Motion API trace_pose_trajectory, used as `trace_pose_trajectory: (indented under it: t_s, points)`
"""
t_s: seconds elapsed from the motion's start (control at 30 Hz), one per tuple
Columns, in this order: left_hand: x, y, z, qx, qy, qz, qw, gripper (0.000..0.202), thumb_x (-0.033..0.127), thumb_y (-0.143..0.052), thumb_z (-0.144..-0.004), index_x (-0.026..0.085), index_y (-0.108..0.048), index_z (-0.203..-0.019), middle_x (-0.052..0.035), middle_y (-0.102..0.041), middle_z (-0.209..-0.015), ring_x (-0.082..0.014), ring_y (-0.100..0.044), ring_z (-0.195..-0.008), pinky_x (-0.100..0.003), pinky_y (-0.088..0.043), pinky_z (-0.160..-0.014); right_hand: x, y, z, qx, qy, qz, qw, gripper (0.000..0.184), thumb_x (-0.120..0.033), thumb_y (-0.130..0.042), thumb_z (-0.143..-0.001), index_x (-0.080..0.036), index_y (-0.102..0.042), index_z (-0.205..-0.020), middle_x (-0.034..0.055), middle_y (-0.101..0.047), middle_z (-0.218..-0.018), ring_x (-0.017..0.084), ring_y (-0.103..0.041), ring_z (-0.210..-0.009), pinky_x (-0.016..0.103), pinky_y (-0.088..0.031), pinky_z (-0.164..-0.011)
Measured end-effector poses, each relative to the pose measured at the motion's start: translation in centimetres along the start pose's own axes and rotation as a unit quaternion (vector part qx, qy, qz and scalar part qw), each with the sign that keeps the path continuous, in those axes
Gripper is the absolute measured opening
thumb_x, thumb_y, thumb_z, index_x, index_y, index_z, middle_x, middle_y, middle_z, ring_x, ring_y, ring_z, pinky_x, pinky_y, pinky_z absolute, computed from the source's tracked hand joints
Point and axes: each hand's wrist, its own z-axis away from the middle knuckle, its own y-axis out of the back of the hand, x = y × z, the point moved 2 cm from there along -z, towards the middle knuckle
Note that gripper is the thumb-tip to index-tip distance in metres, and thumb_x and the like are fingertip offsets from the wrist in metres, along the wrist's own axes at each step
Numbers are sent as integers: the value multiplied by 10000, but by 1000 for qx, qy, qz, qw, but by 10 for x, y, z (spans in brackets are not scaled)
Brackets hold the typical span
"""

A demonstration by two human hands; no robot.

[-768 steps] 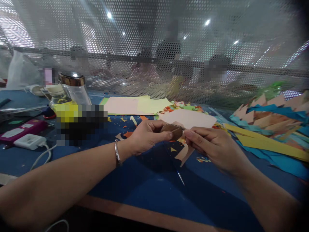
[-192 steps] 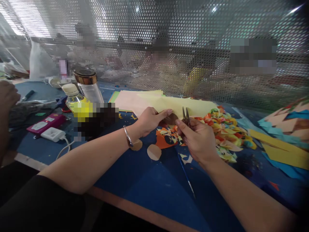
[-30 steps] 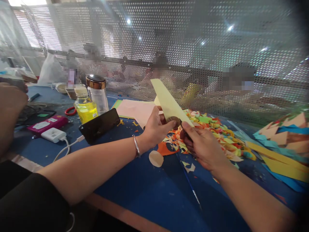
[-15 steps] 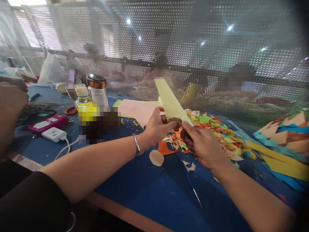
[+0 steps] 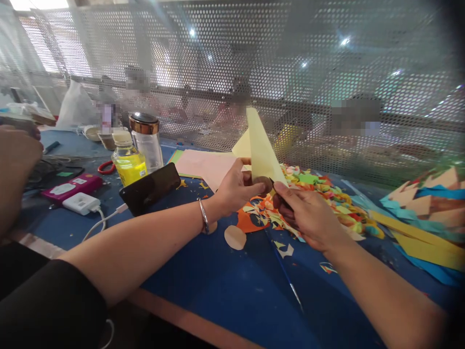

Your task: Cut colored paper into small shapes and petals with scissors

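Left hand (image 5: 238,189) is closed on the pale yellow sheet (image 5: 263,145), thumb pressing a brown disc (image 5: 262,185) flat against its lower part; the sheet is folded or bent, stands up off the table, tip leaning slightly left. Right hand (image 5: 303,208) is wrapped round scissors (image 5: 272,183), only a bit of dark metal showing, thumb tip at the sheet's lower right edge beside the disc; can't tell how far the blades are apart. Below the hands on the blue table (image 5: 232,286): orange offcut (image 5: 245,221) with smaller scraps, peach paper circle (image 5: 235,237) lying flat, a second circle (image 5: 211,227) partly hidden by the left wrist's bracelet (image 5: 202,215), and a slim blue brush (image 5: 285,271) pointing toward the near edge. Pink sheet (image 5: 207,165) lies behind the left hand, pile of cut paper pieces (image 5: 316,182) behind the right. Further left, phone (image 5: 148,189) tilted just in front of a bottle of yellow liquid (image 5: 129,165), glass jar (image 5: 148,143) beside that. Far right, yellow strips (image 5: 425,249) over blue paper. Another person's hand (image 5: 18,155) at the left edge
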Motion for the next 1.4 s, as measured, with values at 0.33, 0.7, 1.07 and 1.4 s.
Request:
trace_pose_trajectory:
  t_s: [0.33,0.7,1.07,1.4]
  points:
    - [3,-1,0,2,10,-32,999,534,111,-758,-741,198,-433,-1156,66,-677,-710,-98,-640,-642,-283,-496,-728,-2,6,-2,-14,21,12,1000,662,-815,-760,-684,-186,-576,-587,-74,-302,-431,44,-240,-368,209,-142,-351]
    - [8,-6,3,20,30,-44,998,482,71,-713,-771,197,-405,-1121,102,-622,-648,-71,-592,-610,-250,-447,-699,-2,8,-2,-22,17,29,999,677,-837,-741,-679,-186,-578,-592,-73,-296,-425,47,-242,-360,212,-139,-356]
    - [10,-9,5,10,23,-65,998,437,68,-697,-795,210,-397,-1081,121,-555,-610,-60,-516,-567,-242,-375,-633,0,10,-5,-54,49,41,997,629,-783,-669,-812,-203,-551,-600,-73,-280,-441,59,-232,-366,227,-132,-358]
    - [6,-4,4,35,62,-40,997,446,94,-757,-776,196,-460,-1093,73,-649,-680,-86,-597,-626,-270,-434,-696,0,11,-5,-32,48,45,997,633,-793,-690,-787,-204,-545,-606,-72,-283,-432,60,-240,-358,226,-133,-353]
